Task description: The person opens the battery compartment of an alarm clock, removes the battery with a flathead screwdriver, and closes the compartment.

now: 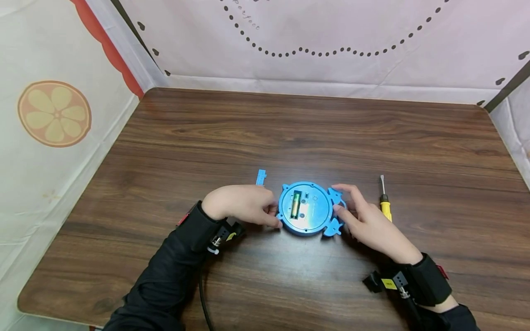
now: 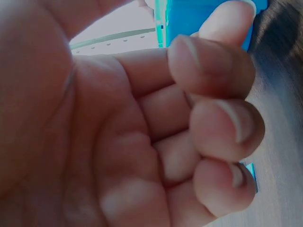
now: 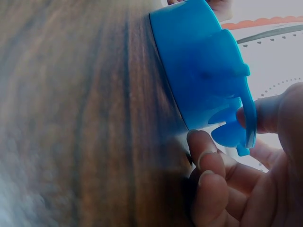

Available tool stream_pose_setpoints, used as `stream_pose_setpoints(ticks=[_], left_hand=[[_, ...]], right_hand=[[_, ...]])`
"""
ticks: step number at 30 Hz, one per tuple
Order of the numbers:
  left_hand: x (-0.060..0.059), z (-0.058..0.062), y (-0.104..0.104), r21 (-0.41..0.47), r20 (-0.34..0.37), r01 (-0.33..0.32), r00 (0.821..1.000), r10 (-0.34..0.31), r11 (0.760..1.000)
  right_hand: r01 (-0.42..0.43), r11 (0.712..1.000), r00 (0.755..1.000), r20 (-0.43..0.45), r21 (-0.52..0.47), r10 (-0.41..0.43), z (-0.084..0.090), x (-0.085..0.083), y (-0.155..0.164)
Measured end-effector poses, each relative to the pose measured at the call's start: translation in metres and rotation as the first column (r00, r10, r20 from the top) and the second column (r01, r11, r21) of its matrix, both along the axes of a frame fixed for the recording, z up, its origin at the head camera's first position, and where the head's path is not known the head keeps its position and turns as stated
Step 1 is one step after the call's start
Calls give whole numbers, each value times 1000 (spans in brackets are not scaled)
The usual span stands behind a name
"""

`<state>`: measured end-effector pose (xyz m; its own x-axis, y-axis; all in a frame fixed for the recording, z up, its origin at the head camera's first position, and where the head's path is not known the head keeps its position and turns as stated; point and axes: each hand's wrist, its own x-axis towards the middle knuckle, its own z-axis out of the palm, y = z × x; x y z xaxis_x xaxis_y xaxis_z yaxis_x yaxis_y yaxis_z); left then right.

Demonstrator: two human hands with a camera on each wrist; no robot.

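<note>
Along the near side of the wooden table [image 1: 290,138], black straps [image 1: 428,279] circle both wrists. The left hand [image 1: 244,205] has its fingers curled in, the tips pinching the left rim of a round blue case [image 1: 311,211]; the right hand [image 1: 370,227] is more loosely bent, thumb and fingers gripping its projecting lugs [image 1: 332,227]. The case lies between them, back up, battery [image 1: 295,205] showing. I'd judge it light, stiff and smooth enough to slip; the thin lugs might snap, so the thick rim seems the safer hold. Just beyond the left hand is a small blue strip [image 1: 261,177]; near the right, a yellow-handled screwdriver [image 1: 385,205]. Printed white sheeting [image 1: 323,69] hangs behind.
</note>
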<state>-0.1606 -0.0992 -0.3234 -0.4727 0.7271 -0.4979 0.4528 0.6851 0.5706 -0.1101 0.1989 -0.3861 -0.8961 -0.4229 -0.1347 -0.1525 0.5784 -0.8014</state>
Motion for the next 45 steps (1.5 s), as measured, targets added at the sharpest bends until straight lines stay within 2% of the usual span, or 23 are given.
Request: stream_pose_setpoints(ticks=[5,10,17,26,32,45], left_hand=[[-1,-1,0,15,-15,-14,1000,14,1000],[-4,-3,-2,36,-61,-25,998,27,999],[-10,-6,-4,67,-120,-61,990,69,996],[-14,-10,0,97,-225,-88,968,108,991],[-14,-12,4,124,-256,-108,957,136,986],[-12,-16,10,122,-290,-134,943,164,983]], right_hand=[[4,1000,1000,15,-15,-4,2,0,1],[4,1000,1000,10,-14,-4,4,1,3],[21,1000,998,65,7,-22,9,2,5],[-63,998,994,87,21,61,14,3,12],[-134,989,988,82,67,128,16,5,10],[-137,985,988,89,103,128,14,7,3]])
